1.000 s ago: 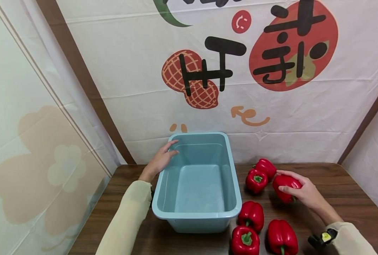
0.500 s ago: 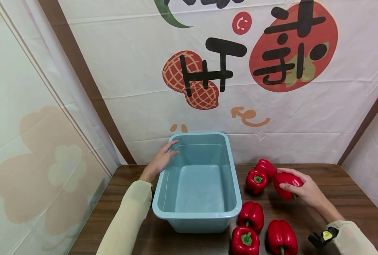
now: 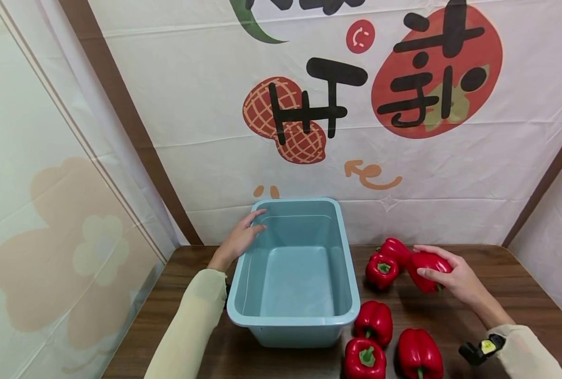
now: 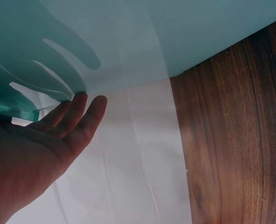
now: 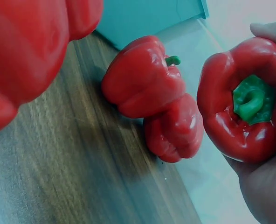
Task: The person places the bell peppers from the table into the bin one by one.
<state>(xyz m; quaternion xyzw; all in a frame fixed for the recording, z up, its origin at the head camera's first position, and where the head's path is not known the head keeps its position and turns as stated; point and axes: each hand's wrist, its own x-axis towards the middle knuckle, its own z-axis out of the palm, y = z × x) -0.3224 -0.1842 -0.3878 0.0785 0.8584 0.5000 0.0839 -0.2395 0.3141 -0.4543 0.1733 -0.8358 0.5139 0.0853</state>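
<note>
My left hand (image 3: pixel 237 239) holds the left rim of a light blue plastic basin (image 3: pixel 294 320), with thumb and index finger over the edge. In the left wrist view, several fingers (image 4: pixel 84 126) of that hand lie along the basin's outer wall. On the right, my right hand (image 3: pixel 458 276) grips a red bell pepper (image 3: pixel 425 269) between thumb and fingers. The right wrist view shows the stem end of this bell pepper (image 5: pixel 217 88), slightly above the table. Beside it sit two more red bell peppers (image 3: pixel 381 271) (image 3: pixel 395 250).
Nearer the front of the brown wooden table (image 3: pixel 480 263), three red bell peppers (image 3: pixel 374 321) (image 3: pixel 365 359) (image 3: pixel 420 353) lie right of the basin. A printed white cloth (image 3: pixel 205 131) hangs behind the table.
The bell pepper in my right hand has risen slightly. My left hand and the basin have stayed in place, as have the other bell peppers.
</note>
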